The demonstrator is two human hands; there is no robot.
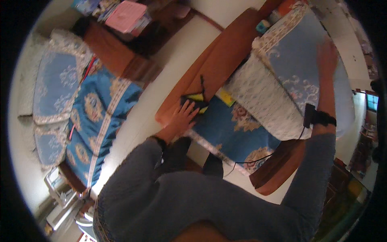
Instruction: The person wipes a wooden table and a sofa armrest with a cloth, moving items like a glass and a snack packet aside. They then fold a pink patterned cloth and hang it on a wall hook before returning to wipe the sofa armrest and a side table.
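Observation:
My left hand (pixel 183 118) lies over the front of the sofa's wooden armrest (pixel 220 57). Its fingers are spread and touch a black and yellow item (pixel 196 102) with a thin strap; what exactly it is I cannot tell. My right hand (pixel 328 56), blurred, is over the light-blue floral cover (pixel 290 57) of the sofa backrest; its fingers are unclear, and nothing shows in it. A black band with a small box (pixel 309 115) and a cable sits on my right wrist. Cream lace cloth (pixel 257 87) hangs below the blue cover.
A teal patterned seat cover (pixel 217 121) lies before me, a yellow piece (pixel 227 97) at its edge. Another covered sofa (pixel 93 121) stands left. A pink item (pixel 127 16) tops a pile at the upper left. A second wooden armrest (pixel 278 168) is at right.

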